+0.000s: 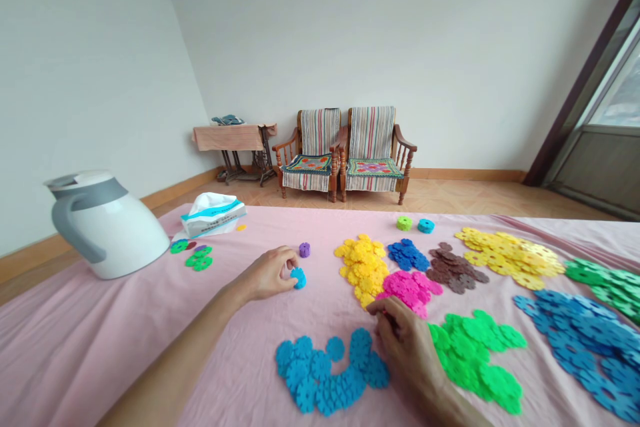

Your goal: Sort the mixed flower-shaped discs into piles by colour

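Note:
My left hand (274, 272) pinches a light blue notched plastic disc (299, 278) just above the pink cloth. A short purple stack (305, 250) of discs stands beyond its fingertips. My right hand (407, 337) is closed, its thumb and fingers drawn together near the magenta disc pile (410, 288); whatever may be between them is hidden. Below and left of it spreads a light blue disc pile (320, 373), some discs standing in a leaning row. The bright green pile (475, 353) lies to the right of that hand.
Yellow (363, 267), dark blue (407, 255) and brown discs (453, 267) lie beyond my right hand. Two small stacks, lime (404, 223) and turquoise (426, 225), stand at the back. At left are a white jug (115, 227), a tissue pack (214, 215) and loose discs (200, 258).

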